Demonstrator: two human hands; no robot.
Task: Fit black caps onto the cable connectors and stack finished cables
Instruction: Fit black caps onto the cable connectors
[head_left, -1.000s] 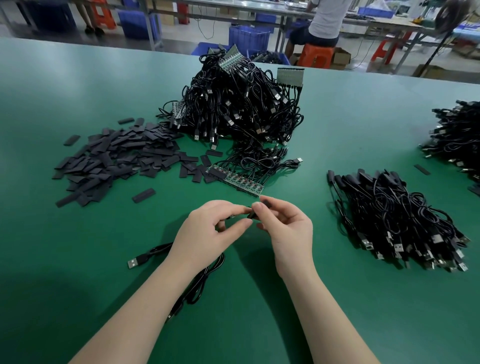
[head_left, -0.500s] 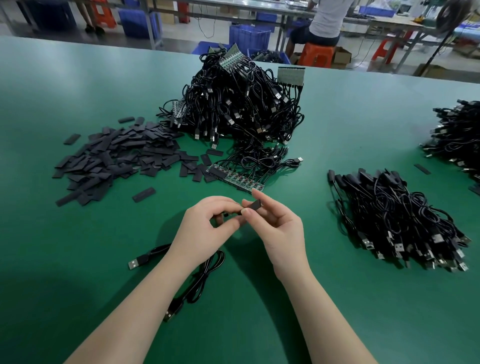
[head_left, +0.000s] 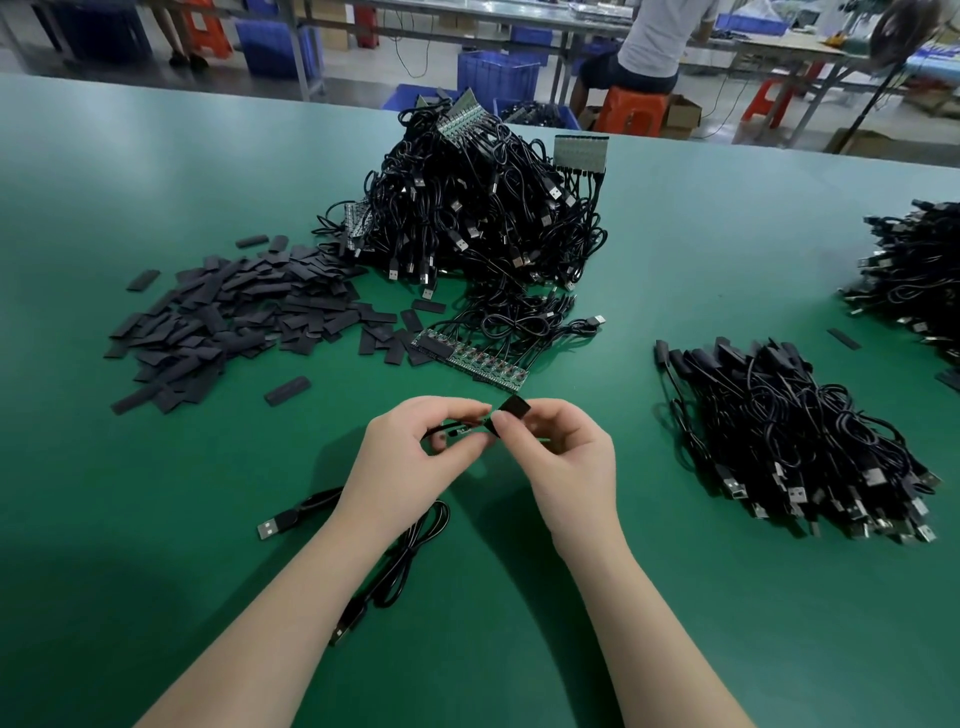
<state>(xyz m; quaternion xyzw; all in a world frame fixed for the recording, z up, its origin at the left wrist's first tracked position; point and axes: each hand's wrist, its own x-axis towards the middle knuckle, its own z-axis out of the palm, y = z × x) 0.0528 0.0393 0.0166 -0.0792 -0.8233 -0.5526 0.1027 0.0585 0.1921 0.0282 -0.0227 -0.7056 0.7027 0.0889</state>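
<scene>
Over the green table (head_left: 675, 597), my left hand (head_left: 410, 457) pinches the connector end of a black cable (head_left: 415, 540). That cable loops down beside my forearm, and its USB plug (head_left: 270, 529) lies to the left. My right hand (head_left: 566, 467) pinches a black cap (head_left: 511, 410) between thumb and forefinger, held against the connector's tip. A spread of loose black caps (head_left: 234, 327) lies at the left. A big tangled heap of cables (head_left: 478, 218) sits behind my hands. A neat stack of cables (head_left: 795, 436) lies at the right.
A strip of small green circuit boards (head_left: 472, 361) with attached cables lies just beyond my hands. Another cable heap (head_left: 919, 275) sits at the far right edge. Behind the table are blue crates (head_left: 496, 75), orange stools and a seated person (head_left: 654, 47).
Both hands have lifted slightly away from me. The cap now stands out more clearly above my right fingertips, at the connector's end.
</scene>
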